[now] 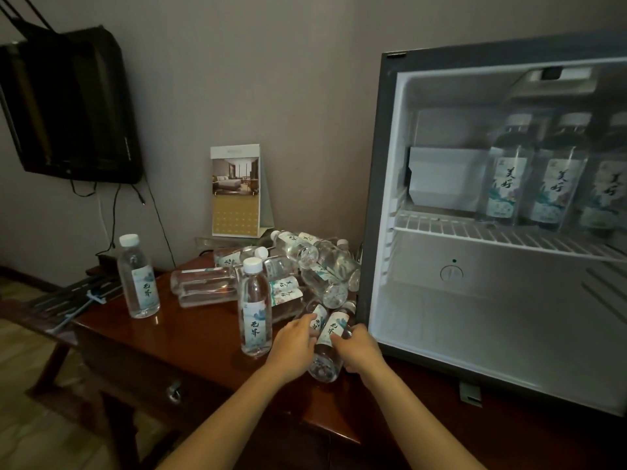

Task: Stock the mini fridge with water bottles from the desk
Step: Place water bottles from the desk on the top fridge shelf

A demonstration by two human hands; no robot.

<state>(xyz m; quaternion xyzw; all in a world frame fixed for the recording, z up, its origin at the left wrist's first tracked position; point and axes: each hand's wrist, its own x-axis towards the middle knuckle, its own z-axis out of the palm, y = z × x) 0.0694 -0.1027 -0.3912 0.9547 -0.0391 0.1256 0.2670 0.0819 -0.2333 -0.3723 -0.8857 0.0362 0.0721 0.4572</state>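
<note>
The open mini fridge stands on the right end of the dark wooden desk. Three labelled water bottles stand on its wire shelf. A heap of clear bottles lies beside the fridge. My right hand grips a lying bottle at the heap's front. My left hand touches the neighbouring lying bottle, fingers curled against it. Two more bottles stand upright: one left of my hands, one near the desk's left end.
A card calendar stands at the back of the desk against the wall. A dark television hangs on the wall at the left with cables below. A white box sits on the fridge shelf. The lower fridge compartment holds nothing.
</note>
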